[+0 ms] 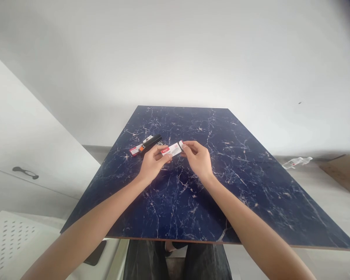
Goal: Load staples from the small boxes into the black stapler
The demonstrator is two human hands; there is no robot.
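Over the middle of the table I hold a small red-and-white box (175, 149) with both hands, tilted up to the right. My left hand (154, 160) is closed on its left end, thumb on the printed face. The fingers of my right hand (198, 156) pinch the right end, where a dark strip shows. Just beyond my left hand lies a black elongated object (152, 141) with an orange part. Beside it rests a second red-and-white box (135, 150), partly covered. Small printed things near them are too blurred to name.
The blue marbled table (192, 210) stands against a white wall. A white cabinet with a dark handle (25, 172) is on the left. A dark phone-like object (95, 253) lies below the front edge. A clear plastic bottle (296, 162) and cardboard box (342, 173) are at right.
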